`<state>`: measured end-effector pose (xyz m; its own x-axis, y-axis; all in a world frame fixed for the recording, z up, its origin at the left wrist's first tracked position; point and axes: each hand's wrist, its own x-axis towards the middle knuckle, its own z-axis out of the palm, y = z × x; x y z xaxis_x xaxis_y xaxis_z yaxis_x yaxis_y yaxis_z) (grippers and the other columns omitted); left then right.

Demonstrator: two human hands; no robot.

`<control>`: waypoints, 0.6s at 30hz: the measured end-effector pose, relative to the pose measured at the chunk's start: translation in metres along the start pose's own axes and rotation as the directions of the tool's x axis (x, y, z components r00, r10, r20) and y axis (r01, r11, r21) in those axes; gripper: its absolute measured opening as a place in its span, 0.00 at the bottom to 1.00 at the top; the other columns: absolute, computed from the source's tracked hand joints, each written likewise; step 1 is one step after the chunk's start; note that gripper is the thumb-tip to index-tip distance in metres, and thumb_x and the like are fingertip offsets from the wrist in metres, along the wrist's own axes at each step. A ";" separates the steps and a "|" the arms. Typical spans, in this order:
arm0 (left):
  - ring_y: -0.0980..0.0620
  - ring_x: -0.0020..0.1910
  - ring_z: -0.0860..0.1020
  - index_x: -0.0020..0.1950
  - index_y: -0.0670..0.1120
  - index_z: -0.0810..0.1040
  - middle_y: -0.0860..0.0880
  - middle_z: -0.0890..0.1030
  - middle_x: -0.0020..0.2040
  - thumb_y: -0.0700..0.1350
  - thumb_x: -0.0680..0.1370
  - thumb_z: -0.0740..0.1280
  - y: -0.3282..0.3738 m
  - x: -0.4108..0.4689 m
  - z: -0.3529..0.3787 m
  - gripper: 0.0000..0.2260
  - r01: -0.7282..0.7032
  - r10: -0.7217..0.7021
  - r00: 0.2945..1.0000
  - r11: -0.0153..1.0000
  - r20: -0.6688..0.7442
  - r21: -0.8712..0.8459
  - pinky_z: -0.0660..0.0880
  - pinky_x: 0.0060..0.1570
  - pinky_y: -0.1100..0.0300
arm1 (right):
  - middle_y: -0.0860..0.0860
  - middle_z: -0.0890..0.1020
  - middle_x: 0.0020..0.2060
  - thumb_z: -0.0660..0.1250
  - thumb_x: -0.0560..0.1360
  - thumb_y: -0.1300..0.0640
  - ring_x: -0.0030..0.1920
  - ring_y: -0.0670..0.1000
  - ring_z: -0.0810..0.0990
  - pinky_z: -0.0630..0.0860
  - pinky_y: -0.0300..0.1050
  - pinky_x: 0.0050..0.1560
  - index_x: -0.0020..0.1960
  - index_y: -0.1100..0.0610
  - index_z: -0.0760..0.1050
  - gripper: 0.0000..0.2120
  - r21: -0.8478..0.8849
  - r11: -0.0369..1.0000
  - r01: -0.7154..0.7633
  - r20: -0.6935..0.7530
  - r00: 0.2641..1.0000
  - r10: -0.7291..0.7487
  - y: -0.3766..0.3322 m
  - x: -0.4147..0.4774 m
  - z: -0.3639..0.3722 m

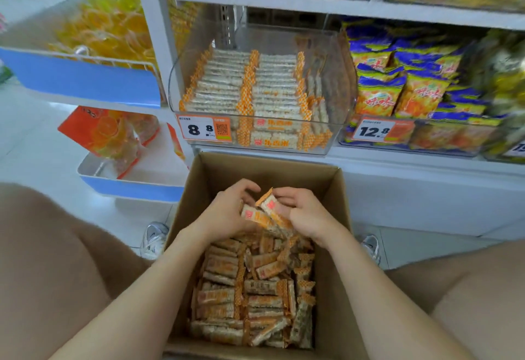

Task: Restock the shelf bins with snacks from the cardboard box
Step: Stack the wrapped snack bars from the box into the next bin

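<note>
An open cardboard box [332, 189] stands on the floor between my knees, holding several loose orange-and-white snack bars [264, 297]. Both hands are inside it near the far wall. My left hand [227, 212] and my right hand [304, 212] together grip a small bunch of snack bars [264, 212], fingers curled round them from either side, lifted a little above the pile. Above the box, on the shelf, a clear bin [341, 81] holds neat rows of the same bars behind an 8.8 price tag [204, 129].
To the right, a bin of blue-and-yellow snack bags [397, 89] carries a 12.8 tag. On the left hang blue-and-white racks [93, 81] with orange jelly packs. My shoes [154, 239] flank the box on the white floor, below the white shelf base [426, 197].
</note>
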<state>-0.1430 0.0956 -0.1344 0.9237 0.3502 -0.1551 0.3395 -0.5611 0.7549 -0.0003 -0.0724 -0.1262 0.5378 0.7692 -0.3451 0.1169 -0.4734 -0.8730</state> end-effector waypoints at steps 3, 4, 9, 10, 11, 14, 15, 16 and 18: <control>0.63 0.57 0.78 0.68 0.57 0.73 0.61 0.79 0.58 0.51 0.65 0.85 0.024 0.001 -0.030 0.35 -0.093 0.093 0.996 0.996 0.011 -0.008 0.76 0.57 0.60 | 0.42 0.85 0.58 0.67 0.83 0.62 0.59 0.34 0.81 0.77 0.30 0.57 0.67 0.52 0.80 0.15 -0.099 0.982 0.159 0.008 0.987 -0.159 -0.034 -0.009 -0.008; 0.62 0.58 0.78 0.68 0.56 0.73 0.61 0.79 0.59 0.50 0.65 0.86 0.032 0.001 -0.042 0.36 -0.107 0.108 0.994 0.994 0.019 -0.025 0.76 0.58 0.59 | 0.42 0.84 0.60 0.67 0.84 0.61 0.60 0.34 0.80 0.76 0.31 0.60 0.68 0.52 0.80 0.15 -0.122 0.969 0.215 0.001 0.976 -0.216 -0.044 -0.011 -0.012; 0.57 0.63 0.80 0.69 0.56 0.74 0.55 0.81 0.64 0.45 0.72 0.83 0.072 -0.004 -0.098 0.29 -0.124 0.134 0.989 0.980 0.061 -0.154 0.75 0.65 0.53 | 0.39 0.84 0.59 0.64 0.85 0.49 0.61 0.39 0.81 0.77 0.45 0.65 0.69 0.44 0.78 0.13 -0.199 0.914 0.353 -0.004 0.933 -0.361 -0.080 -0.027 -0.030; 0.58 0.63 0.80 0.68 0.55 0.75 0.56 0.82 0.64 0.43 0.73 0.82 0.079 -0.005 -0.107 0.27 -0.134 0.145 0.988 0.977 0.055 -0.165 0.75 0.65 0.53 | 0.40 0.84 0.59 0.63 0.85 0.46 0.61 0.41 0.81 0.78 0.49 0.65 0.70 0.44 0.77 0.14 -0.205 0.907 0.367 -0.004 0.927 -0.376 -0.085 -0.029 -0.031; 0.58 0.62 0.80 0.66 0.55 0.77 0.57 0.83 0.62 0.42 0.73 0.81 0.087 -0.006 -0.115 0.25 -0.154 0.162 0.986 0.974 0.036 -0.167 0.75 0.64 0.54 | 0.40 0.83 0.60 0.62 0.86 0.44 0.61 0.41 0.81 0.78 0.52 0.65 0.71 0.44 0.76 0.16 -0.206 0.900 0.383 -0.008 0.919 -0.393 -0.090 -0.032 -0.031; 0.59 0.56 0.83 0.64 0.49 0.79 0.56 0.86 0.58 0.37 0.73 0.80 0.107 -0.008 -0.128 0.22 -0.197 0.197 0.980 0.961 -0.020 -0.194 0.78 0.58 0.58 | 0.39 0.82 0.63 0.58 0.87 0.44 0.63 0.39 0.79 0.77 0.51 0.66 0.74 0.44 0.73 0.18 -0.234 0.868 0.438 -0.029 0.889 -0.457 -0.106 -0.036 -0.032; 0.56 0.54 0.84 0.64 0.47 0.79 0.53 0.86 0.57 0.36 0.73 0.80 0.114 -0.007 -0.130 0.22 -0.217 0.213 0.976 0.955 -0.043 -0.204 0.80 0.56 0.58 | 0.38 0.81 0.63 0.58 0.87 0.43 0.64 0.38 0.79 0.77 0.49 0.67 0.75 0.44 0.71 0.18 -0.240 0.862 0.447 -0.039 0.882 -0.469 -0.113 -0.037 -0.034; 0.54 0.53 0.85 0.64 0.46 0.79 0.50 0.86 0.56 0.36 0.73 0.80 0.119 -0.005 -0.132 0.22 -0.242 0.231 0.970 0.951 -0.079 -0.193 0.81 0.55 0.56 | 0.38 0.81 0.64 0.59 0.86 0.42 0.64 0.38 0.78 0.77 0.49 0.67 0.76 0.43 0.70 0.20 -0.249 0.853 0.459 -0.053 0.873 -0.485 -0.119 -0.037 -0.037; 0.52 0.51 0.85 0.64 0.50 0.78 0.51 0.84 0.55 0.40 0.72 0.82 0.129 0.003 -0.136 0.24 -0.292 0.272 0.951 0.946 -0.146 -0.139 0.83 0.53 0.54 | 0.40 0.82 0.62 0.60 0.86 0.41 0.62 0.40 0.80 0.78 0.50 0.63 0.76 0.44 0.70 0.20 -0.279 0.826 0.489 -0.069 0.848 -0.525 -0.131 -0.035 -0.049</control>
<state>-0.1204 0.1261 0.0491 0.9452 0.2895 0.1507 0.0267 -0.5287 0.8484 0.0067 -0.0581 0.0170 0.4520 0.8717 0.1894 0.5928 -0.1349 -0.7940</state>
